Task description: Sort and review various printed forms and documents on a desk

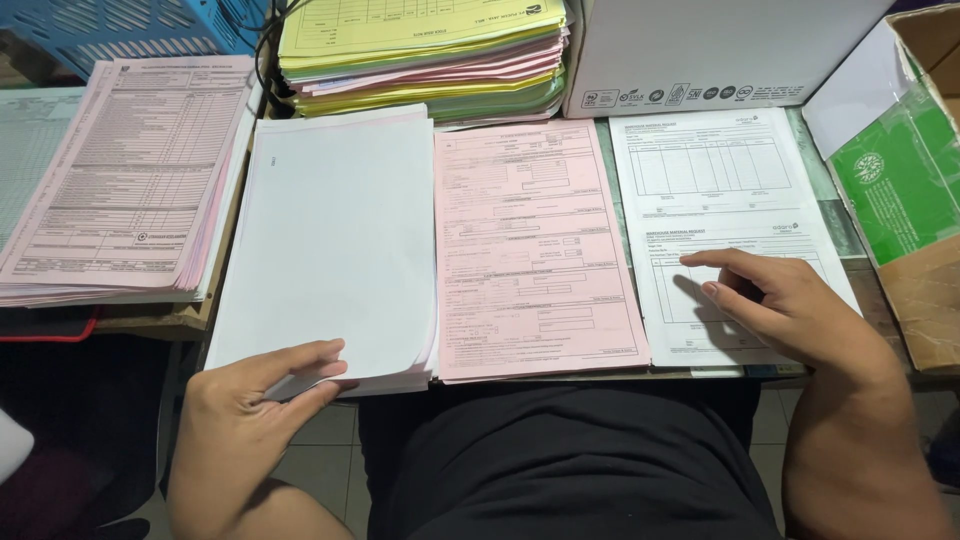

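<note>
On the desk [860, 262] before us, head view, we list three items side by side along the near edge. Item one, at left: a stack of blank white sheets [335, 230], lying face down or unprinted, its near corner overhanging the desk edge. Our left hand [250, 410] is at that corner, thumb on top and fingers [310, 392] curled beneath, pinching the lowest corner of the stack. Item two, centre: a pink printed form [530, 250], flat, its left edge touching the white stack. Item three, at right: a white printed form [720, 215] with ruled tables, lying just beside the pink one. Our right hand [790, 305] rests on its lower half, index finger stretched out flat and pointing left, the other fingers loosely bent, holding nothing.

Behind these we record: a tall pile of yellow, pink and green forms [425, 55]; a white cardboard box [700, 50] to its right; at far right an open brown carton [915, 200] containing a green packet. At far left, a thick pile of pink forms [120, 180] lies on a separate surface, with a blue plastic basket [130, 25] behind it.
</note>
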